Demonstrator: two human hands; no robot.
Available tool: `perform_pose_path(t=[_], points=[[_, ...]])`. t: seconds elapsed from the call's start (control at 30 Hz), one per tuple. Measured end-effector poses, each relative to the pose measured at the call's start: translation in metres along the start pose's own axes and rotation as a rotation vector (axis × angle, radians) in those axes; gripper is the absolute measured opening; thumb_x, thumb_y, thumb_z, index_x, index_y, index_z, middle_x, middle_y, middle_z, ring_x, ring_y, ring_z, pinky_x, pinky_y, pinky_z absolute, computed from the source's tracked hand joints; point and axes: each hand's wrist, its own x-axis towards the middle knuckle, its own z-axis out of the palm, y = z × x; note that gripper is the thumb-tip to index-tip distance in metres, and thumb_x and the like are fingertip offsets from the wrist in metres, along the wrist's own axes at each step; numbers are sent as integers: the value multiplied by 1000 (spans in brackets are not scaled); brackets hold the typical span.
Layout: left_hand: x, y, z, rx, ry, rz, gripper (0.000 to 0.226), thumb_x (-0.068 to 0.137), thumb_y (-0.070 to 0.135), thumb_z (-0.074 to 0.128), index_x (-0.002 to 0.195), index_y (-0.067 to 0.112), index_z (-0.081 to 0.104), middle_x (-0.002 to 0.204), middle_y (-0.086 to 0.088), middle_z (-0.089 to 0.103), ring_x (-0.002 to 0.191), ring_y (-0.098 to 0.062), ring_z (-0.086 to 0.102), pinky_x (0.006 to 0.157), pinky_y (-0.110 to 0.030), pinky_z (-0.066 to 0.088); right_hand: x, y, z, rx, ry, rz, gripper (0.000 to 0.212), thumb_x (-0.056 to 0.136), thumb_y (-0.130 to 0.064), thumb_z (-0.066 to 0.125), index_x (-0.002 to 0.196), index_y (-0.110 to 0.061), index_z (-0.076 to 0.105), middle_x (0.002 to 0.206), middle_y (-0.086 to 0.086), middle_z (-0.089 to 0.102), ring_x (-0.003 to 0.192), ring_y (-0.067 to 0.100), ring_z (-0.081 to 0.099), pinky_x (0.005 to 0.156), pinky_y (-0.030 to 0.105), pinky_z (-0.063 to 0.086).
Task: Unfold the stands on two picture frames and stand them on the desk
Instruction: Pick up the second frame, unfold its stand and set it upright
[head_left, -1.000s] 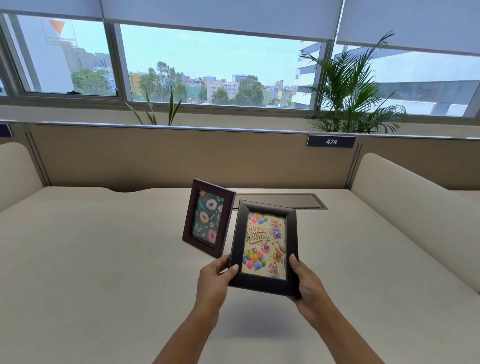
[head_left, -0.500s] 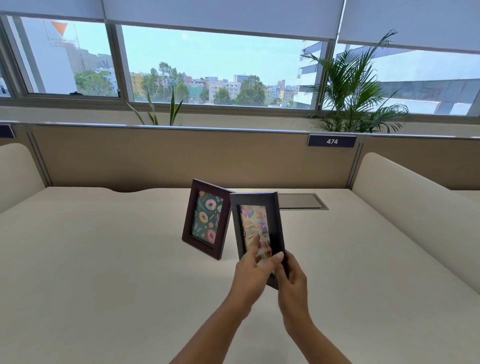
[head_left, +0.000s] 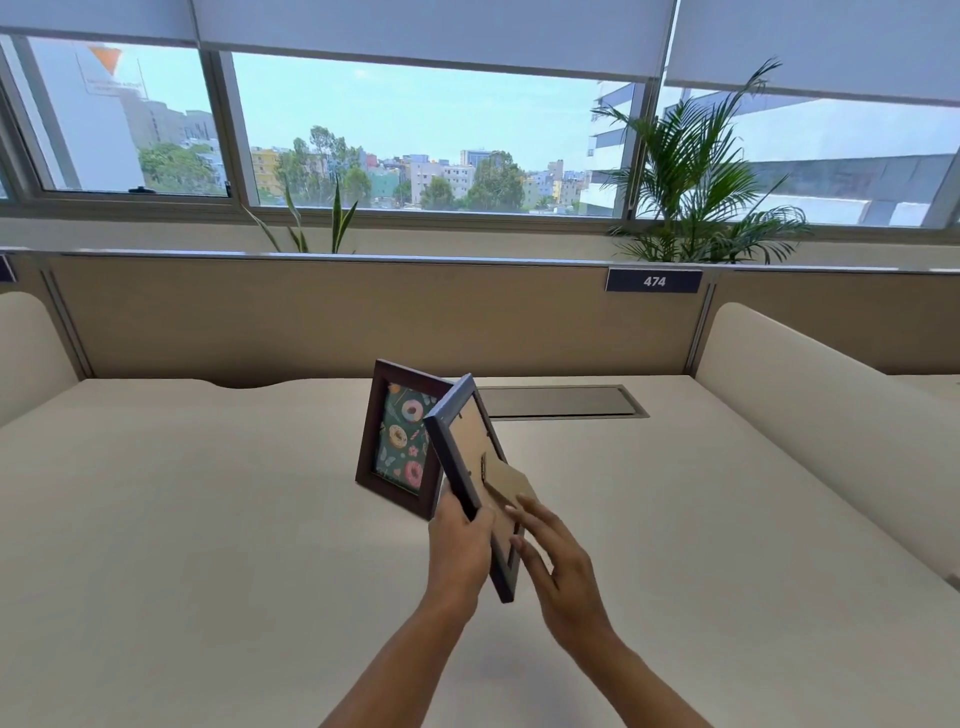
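Observation:
A dark brown frame with a donut picture (head_left: 400, 441) stands upright on the cream desk (head_left: 208, 519), facing me. In front of it I hold a second dark frame (head_left: 467, 447) tilted in the air, its tan cardboard back turned toward me. My left hand (head_left: 460, 551) grips the frame's lower left edge. The cardboard stand (head_left: 506, 483) sticks out a little from the back, and the fingers of my right hand (head_left: 553, 556) rest on its lower end. The held frame's picture side is hidden.
A grey cable hatch (head_left: 561, 401) lies flush in the desk behind the frames. A beige partition (head_left: 311, 317) with a "474" label (head_left: 653, 281) closes the back edge. Cream padded dividers (head_left: 831, 415) stand at both sides. Plants sit behind the partition.
The held frame has been turned round from picture side to back side facing me. My left hand moved to its left edge and my right hand went to the stand.

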Motion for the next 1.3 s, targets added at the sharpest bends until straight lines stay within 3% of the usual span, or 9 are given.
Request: perform_pose_path(t=[0.13,0.3,0.4,0.5,0.63,0.77,0.9,1.17,1.3], points=[[1,-4,-6,66,-17,23,51,90,2,46,136,20,33,114,0,51,115,-23,49,95,-41,45,17,9,-9,-219,23,45,51,88,-18,59,135,-19,38,144,0,40,133,14,36,104,12,25],[-1,-8,-14,169,-72,56,49,88,1,47,131,21,38,102,9,56,104,-16,52,90,-34,47,31,13,-17,-382,-117,63,68,85,-23,63,141,-17,26,152,0,27,140,14,25,113,25,23],[-2,-8,-16,225,-83,73,46,88,2,48,129,21,40,95,18,55,100,-13,53,88,-32,47,33,12,-18,-393,-143,47,66,82,-22,65,139,-18,31,146,2,38,133,16,35,113,31,31],[-1,-7,-18,308,-47,118,47,87,5,48,131,22,40,96,13,56,97,-12,52,84,-30,47,33,13,-19,-408,-133,24,64,79,-20,68,135,-18,37,137,2,47,124,18,43,108,34,36],[-1,-5,-19,422,9,183,43,88,12,51,130,17,42,88,10,55,86,-14,53,82,-31,47,36,14,-23,-456,-135,13,67,75,-18,70,134,-19,39,133,1,49,115,17,46,99,30,40],[-2,-3,-22,527,59,219,51,88,11,50,137,17,35,103,-6,63,94,-19,56,86,-35,48,38,14,-28,-495,-129,-3,67,73,-20,70,133,-20,41,131,0,49,109,19,48,92,28,41],[-3,0,-22,565,88,260,58,88,10,48,142,17,26,116,-11,61,101,-23,56,89,-35,46,38,12,-30,-512,-130,5,67,71,-21,71,132,-19,42,130,1,50,108,18,48,93,30,41],[0,-3,-18,573,148,288,52,88,11,51,138,15,34,119,-11,63,107,-25,58,93,-37,46,34,7,-28,-497,-58,-36,69,74,-22,73,135,-19,40,134,2,50,118,19,47,102,34,39],[3,-4,-16,529,196,313,53,88,12,53,138,16,35,123,-10,61,111,-26,58,95,-40,47,20,-2,-16,-434,7,-175,49,76,-19,72,122,-16,56,121,3,61,111,19,56,96,23,44]])
